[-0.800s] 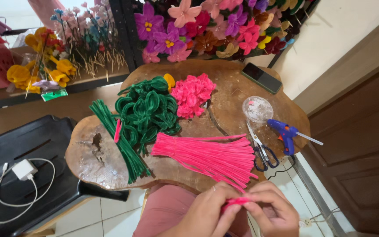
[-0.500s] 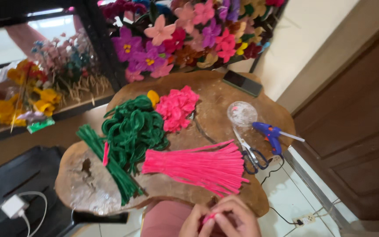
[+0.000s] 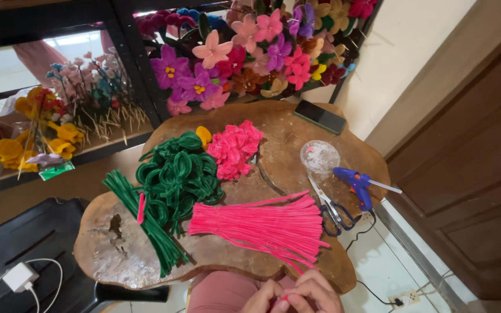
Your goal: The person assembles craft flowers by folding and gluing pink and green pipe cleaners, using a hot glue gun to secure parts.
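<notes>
At the bottom edge of the view, my left hand (image 3: 262,297) and my right hand (image 3: 314,293) press together, both pinching a short pink pipe cleaner piece (image 3: 284,299) between the fingertips. Most of both hands is cut off by the frame. Just beyond them on the wooden slab table (image 3: 111,243) lies a bundle of pink pipe cleaners (image 3: 262,227). To its left lie straight green pipe cleaners (image 3: 140,220) and a heap of curled green ones (image 3: 178,177). A pile of finished pink petals (image 3: 234,149) sits further back.
Scissors (image 3: 330,208), a blue glue gun (image 3: 356,185) and a clear round lid (image 3: 319,156) lie at the right; a dark phone (image 3: 320,117) lies behind. Pipe-cleaner flowers (image 3: 244,52) fill the back shelf. A black chair with a white charger (image 3: 21,275) stands left.
The view has tilted upward, so my hands sank to the bottom edge. They stay together on the pink piece, fingers working closely.
</notes>
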